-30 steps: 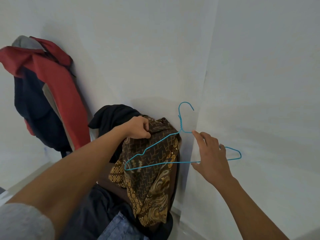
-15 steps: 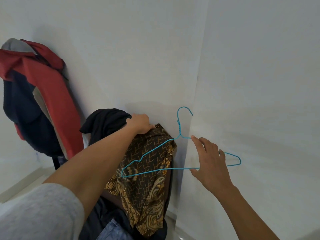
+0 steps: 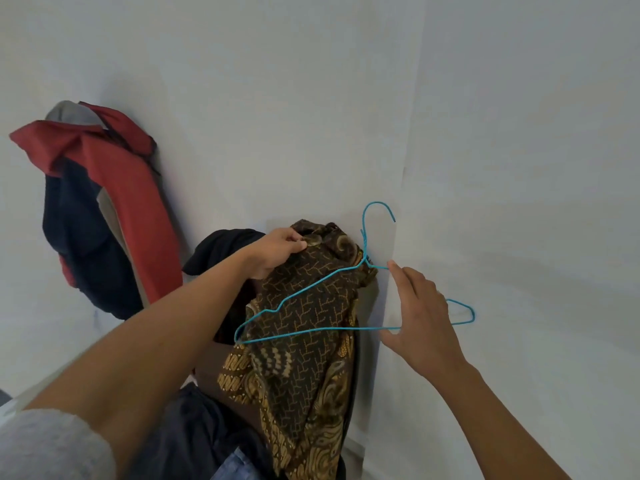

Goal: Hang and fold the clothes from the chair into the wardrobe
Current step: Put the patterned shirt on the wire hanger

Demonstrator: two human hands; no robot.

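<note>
L hand [image 3: 277, 252] is closed in a pinch on the top edge of the batik shirt [image 3: 304, 327], which hangs draped down below that hand over the chair pile. R hand [image 3: 424, 318] holds the blue wire hanger [image 3: 311, 332] w/ fingers loosely curled around its right half, thumb under the bottom bar, index up near the neck. The hanger's left arm lies across the front of the shirt, between the 2 hands; the hook [image 3: 377, 216] stands above and left of R hand. A black garment [image 3: 221, 251] sits just left of L hand, dark cloth and denim [image 3: 235, 467] below L forearm. A red/navy jacket [image 3: 104, 209] hangs on the wall well left of both hands. No wardrobe in view.

Risks, as a guess: the pinch takes only a small bit of cloth, so the shirt could slip out and drop back on the pile when lifted. The hanger tip is outside the shirt, not in the neck, so pushing it in blind could snag the cloth or catch the black garment beside it. The thin wire may twist in R hand's loose grip under the shirt's weight.

Vs 1 s ago: L hand has lifted the shirt's top higher, and it now bunches level w/ the hanger's neck. R hand's grip on the hanger looks the same.
</note>
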